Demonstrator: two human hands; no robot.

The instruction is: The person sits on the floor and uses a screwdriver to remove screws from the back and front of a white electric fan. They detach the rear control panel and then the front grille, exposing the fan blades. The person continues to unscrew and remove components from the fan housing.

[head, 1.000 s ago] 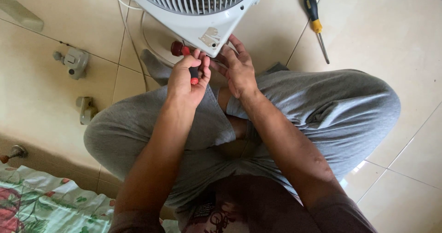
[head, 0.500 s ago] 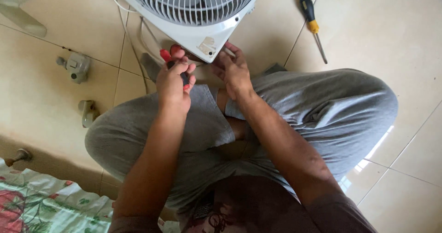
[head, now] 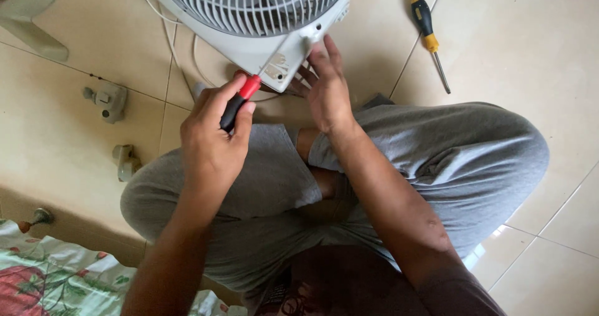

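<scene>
Now screwdriver [head: 240, 101] inside left grip [head: 215, 135].

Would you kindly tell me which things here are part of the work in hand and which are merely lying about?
In use:
left hand
red-and-black screwdriver
white fan
right hand

Lying about:
yellow-and-black screwdriver
two grey parts
flowered cloth

Floor [head: 530, 35]: pale cream glazed tiles, thin dark grout lines running diagonally.
Light: soft daylight; a bright glare patch on the tile at lower right [head: 483, 248].
Lower left: floral cloth [head: 50, 278], green and red on white, lay at the frame's corner.
Left side: small grey plastic parts [head: 107, 101] lay loose on the tiles.
</scene>
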